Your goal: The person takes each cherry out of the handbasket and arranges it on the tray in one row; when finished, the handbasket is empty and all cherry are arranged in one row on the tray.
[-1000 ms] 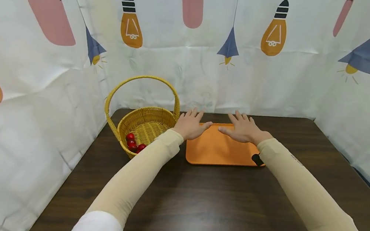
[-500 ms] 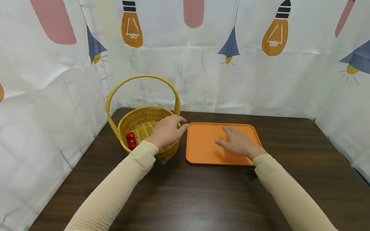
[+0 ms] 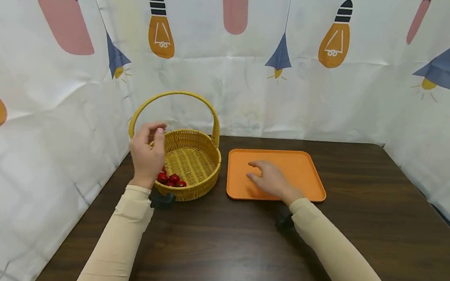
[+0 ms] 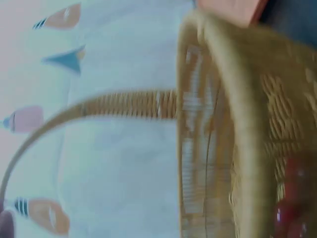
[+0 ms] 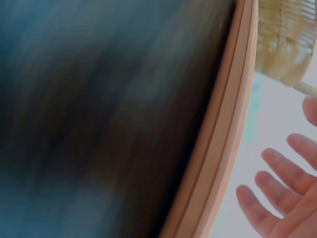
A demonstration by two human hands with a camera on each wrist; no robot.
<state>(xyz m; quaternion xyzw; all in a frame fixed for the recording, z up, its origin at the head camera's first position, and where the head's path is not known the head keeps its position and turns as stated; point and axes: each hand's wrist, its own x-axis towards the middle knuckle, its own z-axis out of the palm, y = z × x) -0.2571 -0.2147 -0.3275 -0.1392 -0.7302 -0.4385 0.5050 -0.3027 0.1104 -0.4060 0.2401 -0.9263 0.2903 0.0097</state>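
The wicker basket (image 3: 190, 160) is set on the worktop (image 3: 263, 248), just left of the orange tray (image 3: 299, 175). The left hand (image 3: 147, 155) is raised beside its left rim, fingers loosely curled, nothing grasped. The right hand (image 3: 267, 181) is laid relaxed over the tray.

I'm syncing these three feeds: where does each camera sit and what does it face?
Head: on the head, facing forward and down at the table; both sleeved arms, left hand, right hand show.
Left wrist: blurred, close to the wicker basket; a fingertip shows.
Right wrist: low beside the orange tray; right fingers show.
All views share the basket.
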